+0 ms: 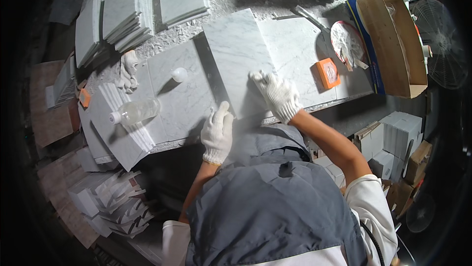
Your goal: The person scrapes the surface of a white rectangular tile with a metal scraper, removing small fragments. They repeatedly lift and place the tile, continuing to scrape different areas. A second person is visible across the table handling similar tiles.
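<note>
A pale grey-veined marble tile [238, 44] lies at a slant across the worktable in front of me, its near end close to the table's front edge. My right hand [279, 95], in a white knitted glove, rests on the tile's right side with its fingers stretched over the surface. Beside the tile's near left corner is my left hand [217, 135], gloved the same way, its fingers extended and apart; I cannot tell whether they touch the edge. Nothing shows in either hand. More marble tiles [179, 76] lie flat beneath and beside the slanted one.
Stacked tiles [125, 8] stand at the far left. Nearer are a clear bottle [140, 111], a small white round object [179, 74] and a spare glove [129, 72]. To the right sit an orange box [327, 73], a powder-filled dish [346, 40], an open cardboard box [388, 40] and a fan [440, 42].
</note>
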